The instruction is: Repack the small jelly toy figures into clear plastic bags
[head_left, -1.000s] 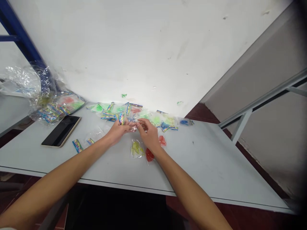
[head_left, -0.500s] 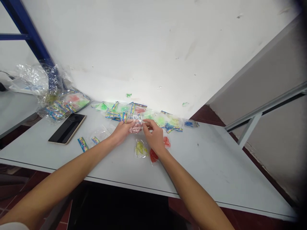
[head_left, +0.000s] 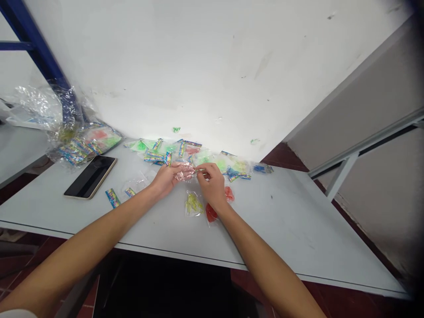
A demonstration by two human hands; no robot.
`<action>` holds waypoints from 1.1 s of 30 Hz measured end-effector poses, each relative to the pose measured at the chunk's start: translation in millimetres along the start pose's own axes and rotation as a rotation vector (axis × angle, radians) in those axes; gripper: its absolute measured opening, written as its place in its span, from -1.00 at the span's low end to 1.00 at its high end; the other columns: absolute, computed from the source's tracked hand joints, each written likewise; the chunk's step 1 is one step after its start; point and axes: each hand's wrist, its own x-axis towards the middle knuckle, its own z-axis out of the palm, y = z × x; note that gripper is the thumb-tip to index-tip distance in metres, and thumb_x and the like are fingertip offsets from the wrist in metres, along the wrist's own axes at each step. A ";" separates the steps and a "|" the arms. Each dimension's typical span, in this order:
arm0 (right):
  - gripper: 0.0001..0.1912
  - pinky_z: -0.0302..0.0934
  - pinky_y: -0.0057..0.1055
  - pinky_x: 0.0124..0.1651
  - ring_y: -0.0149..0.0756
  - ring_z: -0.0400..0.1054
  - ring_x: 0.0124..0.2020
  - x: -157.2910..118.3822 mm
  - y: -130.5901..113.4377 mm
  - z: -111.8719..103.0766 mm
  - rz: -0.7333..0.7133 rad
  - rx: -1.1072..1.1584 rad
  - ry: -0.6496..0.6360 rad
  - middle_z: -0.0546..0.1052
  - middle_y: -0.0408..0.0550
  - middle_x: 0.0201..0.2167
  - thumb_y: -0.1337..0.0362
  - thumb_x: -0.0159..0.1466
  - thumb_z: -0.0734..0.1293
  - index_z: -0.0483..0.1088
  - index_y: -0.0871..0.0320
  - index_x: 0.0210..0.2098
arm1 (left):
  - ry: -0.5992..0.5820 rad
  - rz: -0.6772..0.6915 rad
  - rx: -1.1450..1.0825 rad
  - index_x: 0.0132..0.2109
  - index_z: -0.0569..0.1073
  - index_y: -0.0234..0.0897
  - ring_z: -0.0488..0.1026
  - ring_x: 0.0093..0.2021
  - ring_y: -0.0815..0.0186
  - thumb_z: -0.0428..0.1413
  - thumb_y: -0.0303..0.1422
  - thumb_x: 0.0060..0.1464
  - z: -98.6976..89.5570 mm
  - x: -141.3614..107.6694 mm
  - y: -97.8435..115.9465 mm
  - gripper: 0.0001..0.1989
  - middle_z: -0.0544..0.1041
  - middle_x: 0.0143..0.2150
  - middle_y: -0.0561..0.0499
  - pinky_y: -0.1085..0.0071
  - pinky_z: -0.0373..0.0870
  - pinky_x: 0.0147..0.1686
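A small clear plastic bag [head_left: 185, 172] is stretched between my two hands above the table. My left hand [head_left: 166, 180] holds the bag from the left, its fingers under and behind the shiny film. At the bag's right edge, my right hand [head_left: 212, 183] is closed in a pinch with thumb and forefinger. Just below them lies a clear bag with a yellow-green item [head_left: 194, 204]. A red item [head_left: 211, 213] in clear film is partly covered by my right wrist, and a lighter red piece [head_left: 229, 193] shows beyond it.
Bags with colourful header cards [head_left: 155, 156] line the wall, holding green, red and blue items. A phone [head_left: 90, 177] lies at left, near a loose printed card [head_left: 113, 198]. A large crinkled plastic bag [head_left: 71, 145] of packets sits at the table's [head_left: 285, 221] back left.
The clear bag has tipped flatter between my hands, and my left fingers have shifted around it. My right hand keeps its pinch at the edge. The camera view has moved slightly.
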 end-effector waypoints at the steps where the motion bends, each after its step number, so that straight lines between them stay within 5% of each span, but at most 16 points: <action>1: -0.77 0.34 -0.33 -0.23 -0.29 0.39 -0.27 -0.1 0.0 0.2 -0.004 0.002 -0.002 0.47 -0.05 -0.22 0.37 0.18 0.21 0.50 0.07 -0.31 | 0.000 0.008 -0.007 -0.33 0.54 -0.40 0.57 -0.16 0.14 0.23 -0.48 -0.09 0.0 -0.3 0.3 -0.90 0.61 -0.29 -0.17 0.16 0.47 -0.03; 7: -0.79 0.36 -0.28 -0.20 -0.26 0.41 -0.27 -1.1 -1.8 -1.1 0.011 -0.001 -0.012 0.51 -0.06 -0.27 0.35 0.18 0.22 0.49 0.06 -0.33 | 0.002 0.101 0.064 -0.32 0.54 -0.37 0.54 -0.12 0.16 0.34 -0.37 -0.14 0.2 -4.4 1.3 -0.78 0.60 -0.24 -0.13 0.17 0.41 0.04; 15: -0.83 0.36 -0.33 -0.21 -0.28 0.41 -0.28 -4.2 -7.4 1.5 -0.004 0.028 -0.015 0.51 -0.07 -0.29 0.35 0.19 0.25 0.48 0.07 -0.30 | 0.072 0.190 0.212 -0.37 0.51 -0.33 0.47 -0.33 0.31 0.42 -0.27 -0.30 -3.5 -1.2 -5.6 -0.65 0.52 -0.41 0.03 0.28 0.39 -0.14; 24: -0.81 0.35 -0.29 -0.19 -0.27 0.40 -0.28 -2.0 -5.4 -1.1 0.022 0.013 0.012 0.49 -0.06 -0.29 0.34 0.19 0.24 0.49 0.07 -0.29 | 0.088 0.131 0.160 -0.42 0.53 -0.36 0.53 -0.30 0.22 0.43 -0.27 -0.33 -3.7 -0.7 -0.8 -0.67 0.55 -0.41 -0.04 0.21 0.43 -0.12; 33: -0.82 0.35 -0.35 -0.18 -0.27 0.41 -0.15 -2.1 -6.3 -1.4 0.051 0.087 -0.021 0.50 -0.04 -0.14 0.27 0.24 0.25 0.49 0.06 -0.26 | -0.025 0.064 0.165 -0.39 0.55 -0.36 0.54 -0.26 0.21 0.42 -0.26 -0.26 -1.6 -3.5 0.6 -0.68 0.59 -0.33 -0.08 0.21 0.44 -0.10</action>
